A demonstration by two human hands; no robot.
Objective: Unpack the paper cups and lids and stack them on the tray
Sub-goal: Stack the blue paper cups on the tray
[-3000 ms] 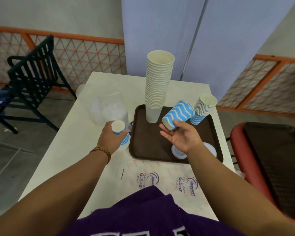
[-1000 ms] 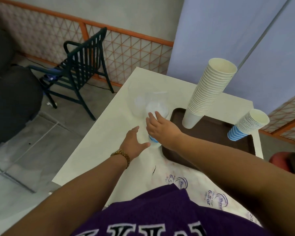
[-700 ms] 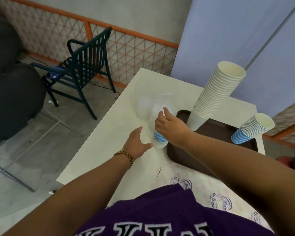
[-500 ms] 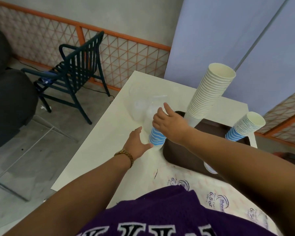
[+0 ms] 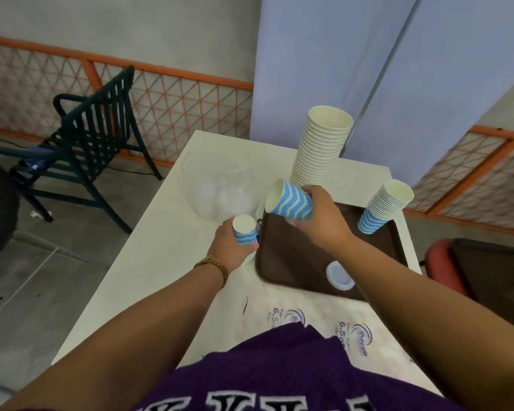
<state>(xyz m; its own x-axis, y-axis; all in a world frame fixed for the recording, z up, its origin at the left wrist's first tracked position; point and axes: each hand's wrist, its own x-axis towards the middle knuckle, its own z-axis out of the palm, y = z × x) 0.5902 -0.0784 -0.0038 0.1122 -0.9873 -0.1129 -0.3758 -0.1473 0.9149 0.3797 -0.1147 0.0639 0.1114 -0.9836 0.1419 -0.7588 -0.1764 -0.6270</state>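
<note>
- The right hand (image 5: 324,216) is holding a blue-and-white wavy paper cup (image 5: 290,200) tipped on its side, fingers curled round its base end, with the open mouth facing left; the cup is hanging in the air over the tray's far-left corner.
- The left hand (image 5: 230,247) is gripping a short stack of blue cups (image 5: 244,231) turned bottom-up, fingers wrapped round it, just beside the tray's left edge near the far-left corner.
- A brown tray (image 5: 291,262) is sitting on the right half of the white table (image 5: 149,262), reaching close to the table's right edge.
- A tall stack of plain white cups (image 5: 321,146) is standing at the tray's far edge, leaning slightly, right behind the held cup.
- A shorter stack of blue wavy cups (image 5: 383,207) is standing tilted at the tray's far-right corner.
- A white lid (image 5: 339,275) is lying flat near the tray's near edge, partly hidden by the right forearm.
- Crumpled clear plastic wrapping (image 5: 220,188) is lying on the table towards its far-left corner, beyond the left hand.
- A printed plastic sleeve (image 5: 318,318) is lying flat along the table's near edge.
- A dark slatted chair (image 5: 86,143) is standing on the floor left of the table, and a red seat with a dark tray on it (image 5: 487,271) is standing to the right.
</note>
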